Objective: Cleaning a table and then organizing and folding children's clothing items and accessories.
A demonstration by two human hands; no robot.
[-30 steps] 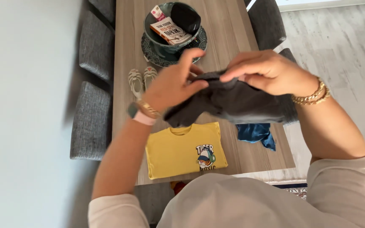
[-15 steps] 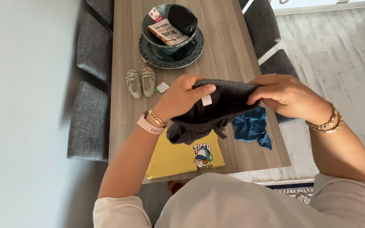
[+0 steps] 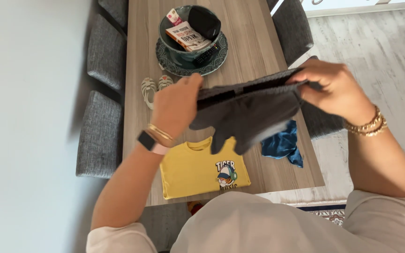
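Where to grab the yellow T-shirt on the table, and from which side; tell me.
Take the yellow T-shirt by its shoulders on either side of the neckline, coming down from above. It lies flat and face up on the wooden table, collar toward the far end, so probably both top corners can be pinched. The dark grey garment, held by the left hand and right hand, hangs over the collar.

She wears a pale beige top with sleeves pushed up. A pink-strapped watch (image 3: 148,142) and gold bracelet (image 3: 159,132) circle the left wrist. Chunky gold bracelets (image 3: 366,126) ring the right.
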